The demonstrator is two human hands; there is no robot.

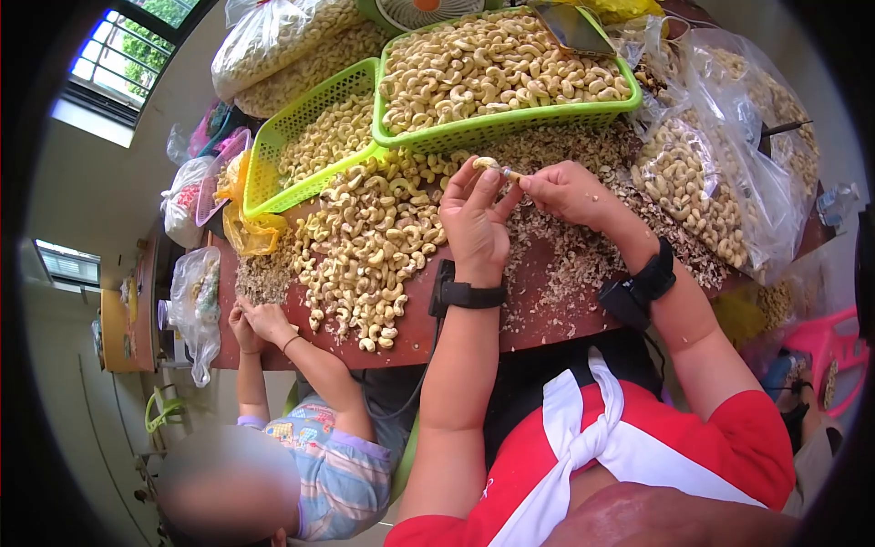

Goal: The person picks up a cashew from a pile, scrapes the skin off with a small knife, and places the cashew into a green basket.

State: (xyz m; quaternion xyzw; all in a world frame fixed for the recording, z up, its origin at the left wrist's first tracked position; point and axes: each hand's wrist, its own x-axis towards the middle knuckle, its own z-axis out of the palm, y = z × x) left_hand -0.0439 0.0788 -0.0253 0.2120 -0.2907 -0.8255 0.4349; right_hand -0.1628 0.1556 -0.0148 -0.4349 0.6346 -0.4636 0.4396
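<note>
Pinched in the fingertips of my left hand (474,219) is a pale cashew nut (486,163), held above the red table (419,314). My right hand (570,193) grips a small tool with a brownish handle (513,175), its metal end at the nut. A loose pile of cashews (369,242) spreads on the table to the left of my hands. Brown shell and skin scraps (570,255) lie under and to the right of them. Just beyond my hands stands a green basket (510,117) full of cashews, with a phone (572,29) on its right corner.
A yellow-green basket (264,169) with cashews stands at the left. Plastic bags of cashews lie at the back left (283,46) and right (697,182). Another person's hands (255,324) are at the table's left edge. A green fan (424,11) stands behind.
</note>
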